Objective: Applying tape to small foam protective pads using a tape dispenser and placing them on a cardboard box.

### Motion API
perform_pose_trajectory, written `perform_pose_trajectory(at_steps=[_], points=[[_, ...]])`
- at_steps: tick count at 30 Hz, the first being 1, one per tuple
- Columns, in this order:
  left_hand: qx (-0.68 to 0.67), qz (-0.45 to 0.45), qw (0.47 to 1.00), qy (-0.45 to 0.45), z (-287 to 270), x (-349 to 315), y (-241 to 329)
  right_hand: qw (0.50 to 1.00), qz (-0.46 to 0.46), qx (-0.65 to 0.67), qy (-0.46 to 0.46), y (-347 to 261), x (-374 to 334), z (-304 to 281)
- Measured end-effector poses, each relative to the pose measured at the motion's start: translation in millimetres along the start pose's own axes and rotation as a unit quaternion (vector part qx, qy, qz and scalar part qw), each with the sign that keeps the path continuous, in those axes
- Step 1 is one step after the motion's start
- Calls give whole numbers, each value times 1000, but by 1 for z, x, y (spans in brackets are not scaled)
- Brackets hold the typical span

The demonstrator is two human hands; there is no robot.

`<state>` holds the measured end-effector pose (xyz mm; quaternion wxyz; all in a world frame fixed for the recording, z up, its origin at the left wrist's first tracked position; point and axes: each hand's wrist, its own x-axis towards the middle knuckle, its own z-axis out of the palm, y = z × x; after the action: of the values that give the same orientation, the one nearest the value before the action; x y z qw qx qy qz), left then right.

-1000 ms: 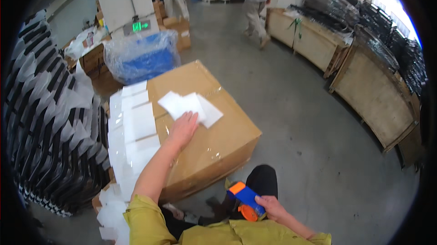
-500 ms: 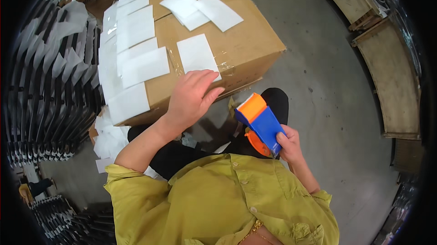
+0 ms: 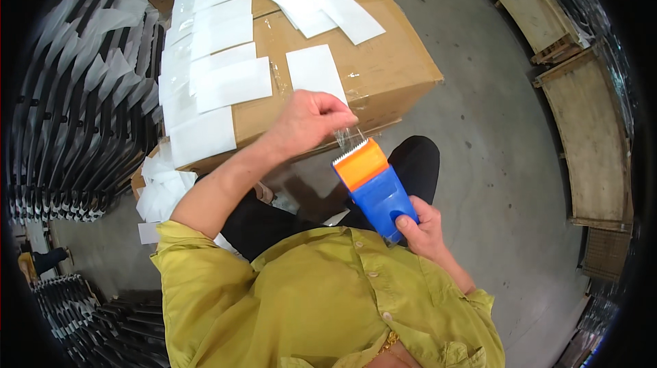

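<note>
My right hand [image 3: 421, 228] grips a blue and orange packing tape dispenser [image 3: 383, 193] by its lower end, its toothed edge pointing up and left. Just above those teeth, my left hand [image 3: 311, 122] pinches a short strip of clear tape [image 3: 349, 137] that runs down to the cutter. Behind the left hand, one white foam sheet [image 3: 316, 70] lies at the near edge of a large cardboard box [image 3: 404, 74]. More white sheets [image 3: 234, 84] overlap along the box's left side, and a few loose ones [image 3: 352, 18] rest farther back.
Stacked black metal frames with white wrapping [image 3: 75, 108] stand on the left. White scraps [image 3: 164, 187] lie by the box's near left corner. Wooden crates [image 3: 585, 139] line the right side, across a grey floor [image 3: 493, 163].
My left hand has moved right and down from the foam sheet and closed on the tape end. The dispenser has turned and come slightly left, toward that hand.
</note>
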<state>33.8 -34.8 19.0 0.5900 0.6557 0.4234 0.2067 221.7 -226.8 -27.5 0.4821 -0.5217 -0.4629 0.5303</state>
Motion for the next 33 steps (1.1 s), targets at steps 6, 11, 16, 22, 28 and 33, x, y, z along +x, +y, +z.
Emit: perform_pose_trajectory(at_steps=[6,11,16,22,28,33], points=[[126,91,983,97,-44,31,-4,999,31,-16,-12,-4,-1,8],[210,122,956,167,-63,62,-11,995,85,46,13,-23,13,24],[439,276,805,288,-59,96,-49,992,107,65,12,-24,54,35],[221,238,862,389,-41,30,-27,989,114,98,14,-15,51,30],[-265,-167,945,99,0,-34,-74,991,113,70,-18,-18,33,16],[-460,-144,876,16,28,-1,-75,991,119,33,-41,-9,22,14]])
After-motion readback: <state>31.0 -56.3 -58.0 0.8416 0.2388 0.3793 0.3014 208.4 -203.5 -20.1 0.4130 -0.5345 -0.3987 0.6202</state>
